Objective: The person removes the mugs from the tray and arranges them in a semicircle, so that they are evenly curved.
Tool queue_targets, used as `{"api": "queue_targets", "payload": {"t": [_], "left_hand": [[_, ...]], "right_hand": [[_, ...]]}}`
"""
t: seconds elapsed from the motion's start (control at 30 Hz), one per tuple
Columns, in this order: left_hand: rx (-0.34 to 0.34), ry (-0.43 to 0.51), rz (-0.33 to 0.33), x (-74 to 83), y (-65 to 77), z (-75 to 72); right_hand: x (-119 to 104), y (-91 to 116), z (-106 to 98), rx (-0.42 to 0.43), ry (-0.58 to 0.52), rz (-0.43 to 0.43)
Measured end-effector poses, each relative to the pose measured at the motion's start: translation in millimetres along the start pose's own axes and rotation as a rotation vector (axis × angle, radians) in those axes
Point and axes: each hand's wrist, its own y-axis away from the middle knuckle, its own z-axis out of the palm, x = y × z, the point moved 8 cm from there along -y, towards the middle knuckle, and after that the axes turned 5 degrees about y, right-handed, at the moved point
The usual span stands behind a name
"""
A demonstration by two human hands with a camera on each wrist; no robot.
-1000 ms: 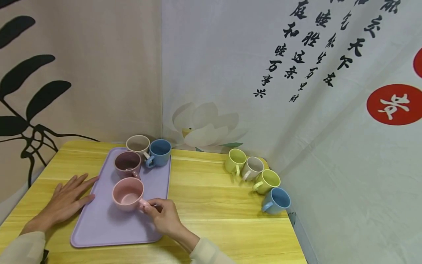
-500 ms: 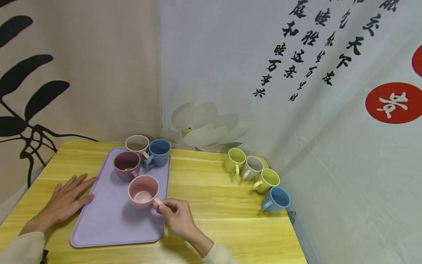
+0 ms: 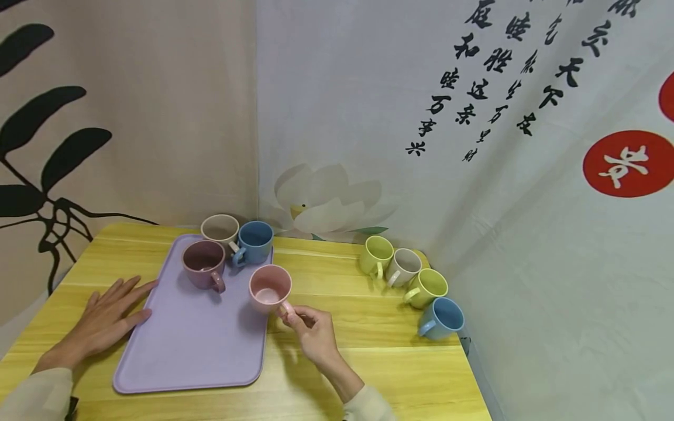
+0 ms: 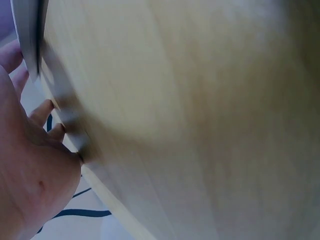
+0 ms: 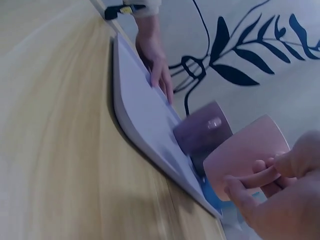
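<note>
My right hand (image 3: 312, 334) pinches the handle of a pink mug (image 3: 270, 285), held up over the right edge of a lilac tray (image 3: 200, 351). In the right wrist view the pink mug (image 5: 245, 152) hangs by its handle, thumb and fingers round it. My left hand (image 3: 105, 316) lies on the table with fingers spread, its fingertips touching the tray's left edge. A dark mauve mug (image 3: 203, 264), a beige mug (image 3: 220, 229) and a blue mug (image 3: 255, 242) stand grouped at the tray's far end.
Along the table's right edge stand two yellow-green mugs (image 3: 377, 256), a light grey mug (image 3: 403, 268) and a light blue mug (image 3: 441, 319). Wooden tabletop (image 3: 337, 292) lies between them and the tray. A printed curtain (image 3: 337, 105) hangs close behind the table.
The pink mug has moved right and slightly away from me, from over the tray's middle to its right edge, in my right hand. My left hand and the other mugs have stayed put.
</note>
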Motion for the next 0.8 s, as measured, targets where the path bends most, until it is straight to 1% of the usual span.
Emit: {"api": "queue_targets", "payload": {"t": [0.13, 0.3, 0.63, 0.8], "left_hand": [[-0.004, 0.001, -0.005, -0.1, 0.1, 0.0], [-0.008, 0.000, -0.008, -0.5, -0.2, 0.1], [-0.001, -0.004, -0.030, 8.4, 14.4, 4.1], [0.006, -0.002, -0.036, 12.6, 22.7, 6.4]], "right_hand": [[5.2, -5.8, -16.5, 0.065, 0.010, 0.013], [10.6, -14.8, -32.9, 0.123, -0.031, 0.022], [19.1, -21.5, -69.4, 0.269, -0.084, 0.044], [23.2, -25.7, -85.9, 0.327, -0.083, 0.057]]}}
